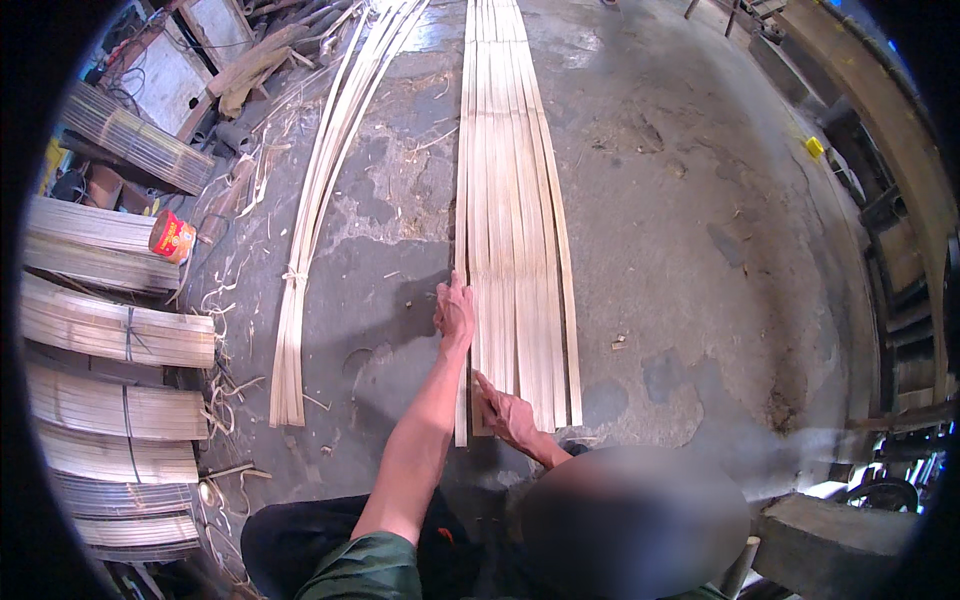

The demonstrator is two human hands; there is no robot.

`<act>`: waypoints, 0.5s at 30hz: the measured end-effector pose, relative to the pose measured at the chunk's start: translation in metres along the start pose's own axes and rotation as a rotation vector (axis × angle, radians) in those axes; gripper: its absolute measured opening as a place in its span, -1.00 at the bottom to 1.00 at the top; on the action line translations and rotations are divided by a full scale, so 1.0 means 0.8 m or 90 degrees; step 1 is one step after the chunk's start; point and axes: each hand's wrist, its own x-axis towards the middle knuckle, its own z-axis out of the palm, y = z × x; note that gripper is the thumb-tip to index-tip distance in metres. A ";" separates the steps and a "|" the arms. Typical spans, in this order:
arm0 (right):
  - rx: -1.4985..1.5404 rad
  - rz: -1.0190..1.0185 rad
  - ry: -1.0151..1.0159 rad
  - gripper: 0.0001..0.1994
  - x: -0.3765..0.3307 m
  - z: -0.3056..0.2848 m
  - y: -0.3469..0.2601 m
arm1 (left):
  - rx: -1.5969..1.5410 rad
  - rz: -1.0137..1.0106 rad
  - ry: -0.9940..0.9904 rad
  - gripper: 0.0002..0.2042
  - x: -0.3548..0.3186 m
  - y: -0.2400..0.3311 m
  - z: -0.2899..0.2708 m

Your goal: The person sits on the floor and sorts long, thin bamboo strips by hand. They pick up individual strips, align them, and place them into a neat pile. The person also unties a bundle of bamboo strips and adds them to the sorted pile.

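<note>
Slender wooden strips [507,210] run past the top edge — left hand [456,313] and right hand [512,417] touch them; whether either grips, I cannot tell.

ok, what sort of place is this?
Probably a small workshop handling wood or bamboo: long pale strips lie across a worn, patchy floor, and tied bundles of similar strips line the left side.

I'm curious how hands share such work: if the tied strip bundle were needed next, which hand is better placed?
Probably the left hand: it is at the left edge of the laid-out strips, nearer the tied strip bundle. The right hand is at their near ends, farther away.
</note>
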 end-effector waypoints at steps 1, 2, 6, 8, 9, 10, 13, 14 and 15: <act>-0.001 0.002 0.000 -0.36 0.000 0.000 0.002 | -0.008 0.000 -0.003 -0.56 -0.001 0.004 -0.001; -0.002 0.005 0.000 -0.36 -0.001 0.000 0.004 | -0.023 -0.005 -0.006 -0.56 -0.003 0.009 -0.001; 0.014 -0.011 0.013 -0.35 0.002 -0.003 -0.004 | 0.001 -0.014 0.031 -0.58 -0.007 0.008 0.004; 0.012 0.009 -0.004 -0.36 0.003 -0.003 -0.011 | 0.037 -0.009 0.036 -0.59 -0.008 0.000 0.007; 0.002 -0.003 0.001 -0.37 0.002 0.001 -0.004 | 0.049 -0.002 0.023 -0.59 -0.008 0.005 0.007; -0.008 -0.015 0.006 -0.38 0.003 0.006 0.004 | 0.060 0.006 0.010 -0.59 -0.008 0.009 0.008; -0.025 -0.030 0.002 -0.42 0.004 0.008 0.005 | 0.110 -0.015 0.027 -0.60 -0.007 0.007 0.009; -0.028 -0.032 -0.003 -0.43 0.004 0.007 0.002 | 0.102 -0.021 0.017 -0.60 -0.007 0.004 0.009; -0.024 -0.022 -0.008 -0.42 0.004 0.004 -0.001 | 0.095 -0.025 0.006 -0.60 -0.007 0.002 0.007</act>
